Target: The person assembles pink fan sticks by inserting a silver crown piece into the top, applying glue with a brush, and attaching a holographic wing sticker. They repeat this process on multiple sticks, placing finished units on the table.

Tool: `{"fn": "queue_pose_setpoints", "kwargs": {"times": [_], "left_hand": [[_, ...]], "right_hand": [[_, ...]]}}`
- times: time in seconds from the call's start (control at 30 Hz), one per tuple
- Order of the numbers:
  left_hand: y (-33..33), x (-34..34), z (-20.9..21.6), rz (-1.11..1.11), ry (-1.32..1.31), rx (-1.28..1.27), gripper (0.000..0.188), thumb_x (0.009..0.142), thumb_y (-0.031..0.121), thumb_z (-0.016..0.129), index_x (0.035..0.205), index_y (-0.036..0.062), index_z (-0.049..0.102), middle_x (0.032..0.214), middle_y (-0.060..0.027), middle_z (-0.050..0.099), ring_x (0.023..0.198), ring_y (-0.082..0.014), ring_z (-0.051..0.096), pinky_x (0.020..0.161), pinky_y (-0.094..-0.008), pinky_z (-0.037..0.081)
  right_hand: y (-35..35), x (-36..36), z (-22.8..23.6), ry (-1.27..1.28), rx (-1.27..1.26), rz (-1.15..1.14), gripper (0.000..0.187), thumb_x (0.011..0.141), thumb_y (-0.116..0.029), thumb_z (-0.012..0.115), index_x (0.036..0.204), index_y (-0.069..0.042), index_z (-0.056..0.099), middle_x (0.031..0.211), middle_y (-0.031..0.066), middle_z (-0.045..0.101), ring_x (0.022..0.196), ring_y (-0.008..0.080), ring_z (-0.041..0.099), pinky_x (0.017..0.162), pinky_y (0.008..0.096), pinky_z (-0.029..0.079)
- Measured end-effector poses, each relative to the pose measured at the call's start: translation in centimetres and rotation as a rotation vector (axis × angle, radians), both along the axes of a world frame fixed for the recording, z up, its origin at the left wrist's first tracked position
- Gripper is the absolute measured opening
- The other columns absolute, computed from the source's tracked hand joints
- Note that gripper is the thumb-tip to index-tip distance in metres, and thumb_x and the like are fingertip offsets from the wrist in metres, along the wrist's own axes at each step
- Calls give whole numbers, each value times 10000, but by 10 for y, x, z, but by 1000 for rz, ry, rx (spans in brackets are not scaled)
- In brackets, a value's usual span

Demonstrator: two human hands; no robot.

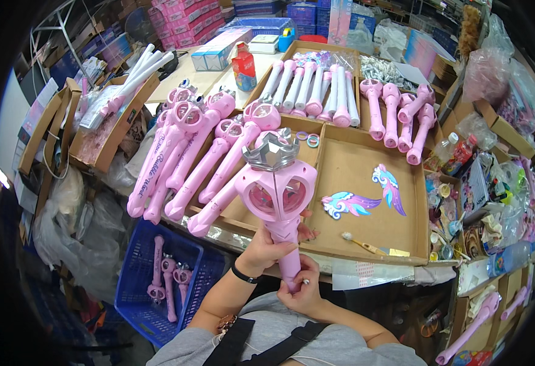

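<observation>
A pink toy wand (278,211) stands upright in front of me, with a round, windowed head and a faceted silver crown (272,154). My left hand (260,251) is wrapped round the handle just below the head. Lower down, my right hand (305,289) closes on the handle's bottom end; a small light tip shows by its fingers, too small to name. Left of the held wand, several similar pink wands (178,154) lie slanted across the edge of a cardboard tray. Two wing-shaped pieces (354,204) in blue and purple lie in the tray to the right.
A brush (363,243) lies near the front of the cardboard tray (380,259). Behind are rows of white and pink handles (309,85) and a red bottle (244,68). At lower left, a blue basket (134,277) holds several pink wands. Boxes and plastic bags crowd both sides.
</observation>
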State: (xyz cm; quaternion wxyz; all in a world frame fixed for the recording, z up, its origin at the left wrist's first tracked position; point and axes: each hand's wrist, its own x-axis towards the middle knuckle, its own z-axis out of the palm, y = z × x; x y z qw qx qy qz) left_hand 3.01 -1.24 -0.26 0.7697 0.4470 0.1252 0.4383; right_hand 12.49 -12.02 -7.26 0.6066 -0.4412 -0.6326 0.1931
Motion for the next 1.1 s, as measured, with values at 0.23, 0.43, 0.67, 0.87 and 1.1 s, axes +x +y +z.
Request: {"fn": "queue_pose_setpoints", "kwargs": {"times": [0.23, 0.43, 0.67, 0.87, 1.1], "left_hand": [[-3, 0, -1, 30, 63, 24, 731, 706, 292, 734, 1275, -1, 382, 1138, -114, 522, 947, -175, 576, 994, -552, 356], [16, -6, -3, 132, -318, -55, 965, 615, 780, 509, 1247, 57, 418, 1036, -63, 556, 901, -153, 559, 983, -524, 363], [24, -7, -14, 170, -614, -212, 1106, 472, 924, 357, 1162, 69, 484, 973, -35, 583, 860, -169, 538, 847, -415, 421], [13, -14, 5, 172, -274, -141, 1078, 548, 838, 477, 1272, 45, 373, 1086, -93, 567, 866, -218, 582, 672, -332, 495], [-1, -3, 15, 219, -147, 14, 1131, 572, 529, 782, 1394, 64, 159, 1268, -106, 440, 1081, -223, 528, 848, -375, 496]], "right_hand": [[-3, -2, 5, 27, -38, 0, 437, 627, -13, 702, 906, -52, 369, 1149, 246, 436, 972, 362, 522, 815, 376, 451], [-1, 2, 24, -84, -152, 69, 239, 674, -98, 710, 668, -4, 490, 1174, 279, 481, 980, 384, 552, 799, 354, 483], [2, 12, 51, -245, -200, 143, 249, 701, -120, 717, 647, 7, 509, 1187, 275, 482, 949, 386, 577, 757, 360, 503], [-1, 15, 41, -181, -173, 107, 342, 713, -98, 718, 823, -15, 405, 1199, 273, 474, 940, 358, 585, 728, 353, 504], [8, 21, 1, 681, -534, 614, 418, 748, -11, 683, 891, -98, 300, 1184, 214, 500, 961, 233, 577, 826, 338, 453]]}}
